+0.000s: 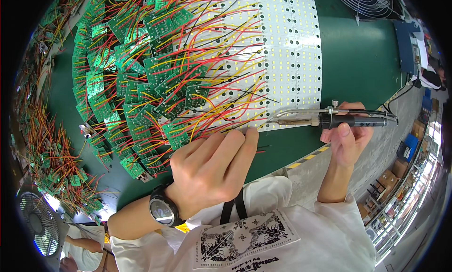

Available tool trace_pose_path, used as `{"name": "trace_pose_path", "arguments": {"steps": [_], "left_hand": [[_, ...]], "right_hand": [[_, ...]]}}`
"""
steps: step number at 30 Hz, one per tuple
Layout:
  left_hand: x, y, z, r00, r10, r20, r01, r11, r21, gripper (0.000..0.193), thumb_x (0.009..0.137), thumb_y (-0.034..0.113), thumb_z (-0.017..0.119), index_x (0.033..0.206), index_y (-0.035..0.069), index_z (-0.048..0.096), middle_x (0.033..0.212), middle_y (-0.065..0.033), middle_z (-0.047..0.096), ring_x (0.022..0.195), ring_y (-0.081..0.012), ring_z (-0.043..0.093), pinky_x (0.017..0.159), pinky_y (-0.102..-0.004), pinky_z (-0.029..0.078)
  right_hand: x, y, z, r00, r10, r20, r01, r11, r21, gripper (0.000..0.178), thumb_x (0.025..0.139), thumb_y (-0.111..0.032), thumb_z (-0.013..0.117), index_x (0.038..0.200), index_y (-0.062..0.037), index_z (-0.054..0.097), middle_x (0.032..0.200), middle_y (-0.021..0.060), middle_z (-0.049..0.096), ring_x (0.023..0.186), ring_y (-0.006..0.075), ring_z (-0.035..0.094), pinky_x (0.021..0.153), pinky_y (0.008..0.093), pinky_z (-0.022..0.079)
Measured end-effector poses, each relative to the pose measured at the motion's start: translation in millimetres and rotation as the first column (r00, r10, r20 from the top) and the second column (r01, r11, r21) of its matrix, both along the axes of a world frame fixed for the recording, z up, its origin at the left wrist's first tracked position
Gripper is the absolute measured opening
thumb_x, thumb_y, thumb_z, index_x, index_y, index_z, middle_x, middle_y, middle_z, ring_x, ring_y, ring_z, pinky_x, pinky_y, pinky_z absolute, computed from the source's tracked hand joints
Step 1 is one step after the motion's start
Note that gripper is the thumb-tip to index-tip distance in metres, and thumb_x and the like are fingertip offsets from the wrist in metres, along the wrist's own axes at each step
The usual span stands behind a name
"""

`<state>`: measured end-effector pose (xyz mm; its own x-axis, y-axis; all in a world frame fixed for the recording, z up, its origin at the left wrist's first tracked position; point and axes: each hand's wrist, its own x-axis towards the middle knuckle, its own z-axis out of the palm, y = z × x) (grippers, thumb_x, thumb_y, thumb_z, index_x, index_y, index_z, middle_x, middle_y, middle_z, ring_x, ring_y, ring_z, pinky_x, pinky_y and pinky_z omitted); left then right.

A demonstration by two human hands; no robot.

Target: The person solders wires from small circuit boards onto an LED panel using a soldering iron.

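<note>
"Two bare hands at work here, so what's each one up to?"

"Right hand (348, 135) has the soldering iron (332, 121), thumb and fingers pinching its black handle. The tip points left, out over the near edge of the white LED panel (306, 60). Can't tell if it's actually touching anything. A thin metal tube (301, 111) runs along the top of it, clamped on with a little screw."

"And the left hand (207, 171)?"

"Back of the hand faces us, fingers bunched together and reaching to that same near edge, just left of the tip. The fingertips are mostly hidden, so I honestly can't tell whether they're pinching a wire or only pressing down. There's a black watch (163, 211) on that wrist."

"What's with all the spaghetti?"

"Lol, those are red, yellow and black wires (226, 65). They stretch from a heap of green circuit boards (160, 69) on the left across part of the panel, which lies on a green surface (351, 60). Another messy pile of boards (52, 164) sits further left."

"Anything else around?"

"Yep, a fan (37, 222) at lower left, with someone else's white sleeve (87, 234) next to it."
</note>
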<state>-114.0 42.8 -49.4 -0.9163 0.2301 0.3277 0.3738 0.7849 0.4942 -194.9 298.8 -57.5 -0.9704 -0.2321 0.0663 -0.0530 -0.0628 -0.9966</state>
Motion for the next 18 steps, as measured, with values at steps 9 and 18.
{"name": "trace_pose_path", "arguments": {"steps": [9, 18], "left_hand": [[-2.0, 1.3, -1.1, 0.999, 0.003, -0.033, -0.003, 1.0, 0.008, 0.028, 0.068, 0.001, 0.074, 0.095, -0.001, 0.067, 0.074, -0.0033, 0.06, 0.056, -0.016, 0.059, 0.045, -0.0272, 0.046], [-3.1, -1.8, 0.9, 0.988, -0.142, -0.063, 0.15, 0.979, 0.138, 0.018, 0.073, 0.01, 0.077, 0.085, 0.006, 0.065, 0.088, -0.003, 0.058, 0.057, -0.0165, 0.057, 0.048, -0.0297, 0.046]], "right_hand": [[0.7, 0.9, 0.4, 0.999, -0.053, 0.002, 0.053, 0.996, -0.076, 0.029, 0.086, -0.007, 0.065, 0.105, 0.0113, 0.053, 0.079, 0.0178, 0.061, 0.049, 0.0192, 0.058, 0.039, 0.0267, 0.045], [-0.5, -3.9, 2.2, 0.995, -0.089, 0.036, 0.095, 0.977, -0.189, 0.022, 0.088, -0.003, 0.061, 0.104, 0.0112, 0.056, 0.083, 0.0157, 0.062, 0.048, 0.0179, 0.056, 0.041, 0.0267, 0.043]]}}
